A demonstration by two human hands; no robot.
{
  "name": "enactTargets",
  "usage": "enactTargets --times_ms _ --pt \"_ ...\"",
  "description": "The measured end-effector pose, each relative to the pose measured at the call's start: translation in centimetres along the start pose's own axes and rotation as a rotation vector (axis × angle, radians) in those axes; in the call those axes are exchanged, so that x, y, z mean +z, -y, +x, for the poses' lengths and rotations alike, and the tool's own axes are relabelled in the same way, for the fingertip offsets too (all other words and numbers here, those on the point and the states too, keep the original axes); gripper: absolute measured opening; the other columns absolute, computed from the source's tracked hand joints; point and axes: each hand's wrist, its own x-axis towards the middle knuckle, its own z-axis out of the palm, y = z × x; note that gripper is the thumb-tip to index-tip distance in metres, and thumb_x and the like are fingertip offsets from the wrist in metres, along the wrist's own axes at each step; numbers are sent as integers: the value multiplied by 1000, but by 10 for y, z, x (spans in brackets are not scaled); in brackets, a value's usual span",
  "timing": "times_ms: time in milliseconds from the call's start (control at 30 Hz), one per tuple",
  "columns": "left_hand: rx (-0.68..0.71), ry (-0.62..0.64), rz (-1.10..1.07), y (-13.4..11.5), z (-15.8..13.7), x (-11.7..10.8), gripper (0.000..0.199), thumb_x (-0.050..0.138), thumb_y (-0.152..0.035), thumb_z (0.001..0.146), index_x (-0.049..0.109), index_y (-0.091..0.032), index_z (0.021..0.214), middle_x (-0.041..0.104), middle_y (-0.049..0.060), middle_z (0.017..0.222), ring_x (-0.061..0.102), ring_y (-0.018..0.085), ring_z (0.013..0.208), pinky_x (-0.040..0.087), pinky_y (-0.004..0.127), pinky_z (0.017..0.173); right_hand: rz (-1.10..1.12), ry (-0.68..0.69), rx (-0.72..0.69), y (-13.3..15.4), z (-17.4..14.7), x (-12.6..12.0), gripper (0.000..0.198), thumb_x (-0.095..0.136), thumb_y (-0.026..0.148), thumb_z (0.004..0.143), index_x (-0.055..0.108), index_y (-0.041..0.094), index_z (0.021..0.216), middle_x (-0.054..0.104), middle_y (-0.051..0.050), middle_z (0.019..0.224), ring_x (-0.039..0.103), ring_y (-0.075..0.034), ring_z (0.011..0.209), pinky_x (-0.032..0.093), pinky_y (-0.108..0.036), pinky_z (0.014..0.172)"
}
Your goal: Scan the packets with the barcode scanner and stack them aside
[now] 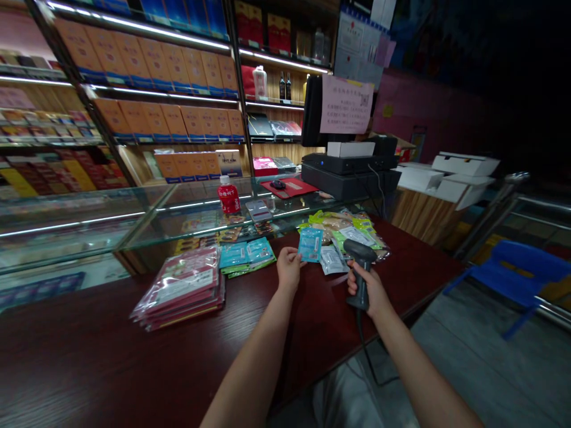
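Note:
Between the fingers of my left hand (289,267) is the edge of a small blue packet (311,245), its barcode side facing me. My right hand (369,288) is wrapped round the handle of a black barcode scanner (362,255), whose head points toward the packet; its cord hangs down over the table edge. A silvery-blue packet (332,260) lies on the table between the two hands. Behind them is a heap of green and clear plastic packets (350,226). Left of my left hand lie more blue packets (247,252) on green ones.
A stack of pink plastic-wrapped packs (185,285) lies on the dark red table (250,345). Behind it are a glass counter (151,232), a red bottle (229,195) and a cash register (343,166). A blue chair (521,267) stands at right.

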Motion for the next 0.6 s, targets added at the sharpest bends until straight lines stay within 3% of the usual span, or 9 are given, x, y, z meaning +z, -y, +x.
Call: enactTargets --times_ms 300,600 --pt "-20 -159 -22 -2 -1 1 24 63 -21 71 51 -16 91 62 0 74 64 12 71 58 31 69 -318 113 66 3 -24 26 46 78 46 64 56 19 95 52 8 48 42 -8 33 33 -18 30" --pt "-14 -215 -72 1 3 1 16 59 -14 69 57 -15 85 63 1 74 63 12 71 57 31 70 -383 137 89 2 -35 34 41 76 46 65 53 20 87 51 8 47 41 -7 32 32 -17 29"
